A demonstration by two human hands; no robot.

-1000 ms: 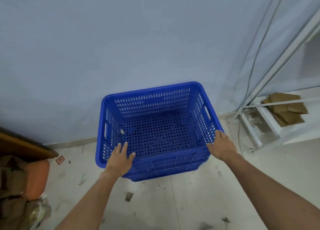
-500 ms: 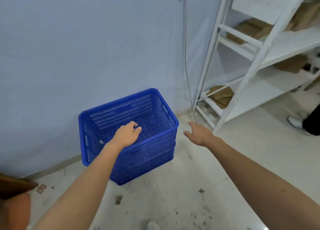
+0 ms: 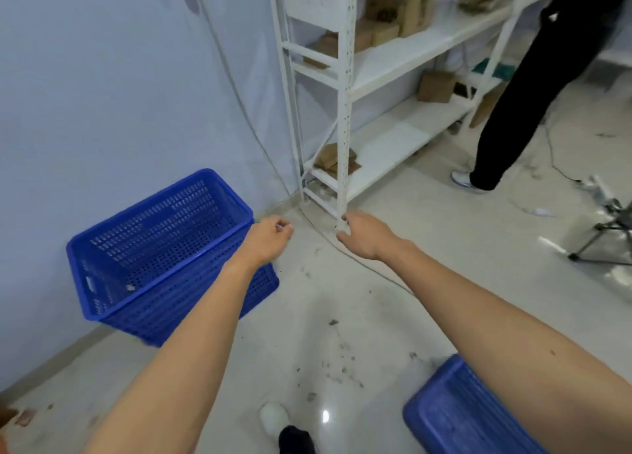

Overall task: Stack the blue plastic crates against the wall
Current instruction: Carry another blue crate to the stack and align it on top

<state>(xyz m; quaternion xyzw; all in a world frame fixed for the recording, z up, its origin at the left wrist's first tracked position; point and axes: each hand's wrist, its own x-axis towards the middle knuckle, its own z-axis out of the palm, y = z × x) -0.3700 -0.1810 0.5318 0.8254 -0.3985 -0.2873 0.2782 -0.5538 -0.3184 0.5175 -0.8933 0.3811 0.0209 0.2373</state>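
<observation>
Meanwhile, the perforated blue crates [image 3: 164, 248] sat nested at lower left against the wall [image 3: 102, 94]; my left hand [image 3: 268, 238] was loosely curled, empty, my right hand [image 3: 364, 236] open, holding nothing.

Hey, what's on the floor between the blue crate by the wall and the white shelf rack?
In the head view, mostly bare floor tile separates the blue crate from the white shelf rack. A grey cable drops down the wall and trails across the floor there.
</observation>
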